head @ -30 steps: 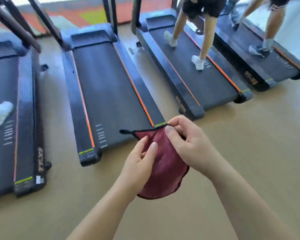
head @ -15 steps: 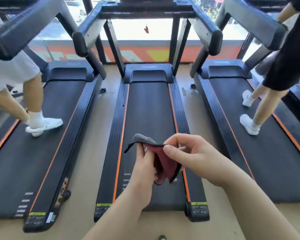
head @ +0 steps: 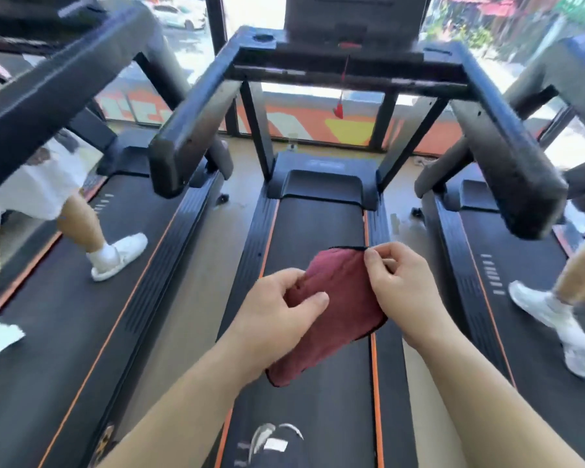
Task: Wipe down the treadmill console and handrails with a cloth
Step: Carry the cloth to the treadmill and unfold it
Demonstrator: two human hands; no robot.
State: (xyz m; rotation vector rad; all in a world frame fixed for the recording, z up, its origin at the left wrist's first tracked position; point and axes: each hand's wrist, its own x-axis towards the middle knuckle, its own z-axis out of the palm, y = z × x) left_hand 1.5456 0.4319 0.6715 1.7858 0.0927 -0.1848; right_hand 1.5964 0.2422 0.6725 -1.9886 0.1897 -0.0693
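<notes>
A dark red cloth (head: 341, 309) with a black hem is spread between both hands over the belt of the middle treadmill (head: 318, 373). My left hand (head: 277, 315) pinches its lower left part between thumb and fingers. My right hand (head: 399, 285) grips its upper right corner. Ahead stands the black console (head: 348, 38) with a red safety cord hanging below it. The left handrail (head: 190, 130) and the right handrail (head: 500, 143) reach back toward me on either side. Both hands are well short of the console.
A person in white shorts and white shoes (head: 119, 255) walks on the left treadmill. Another person's leg and white shoe (head: 551, 312) are on the right treadmill. Tan floor strips separate the machines. Windows lie beyond the console.
The view has closed in on the middle treadmill, so the console and handrails loom nearer. The cloth, bunched half a second ago, is now spread wider between my hands.
</notes>
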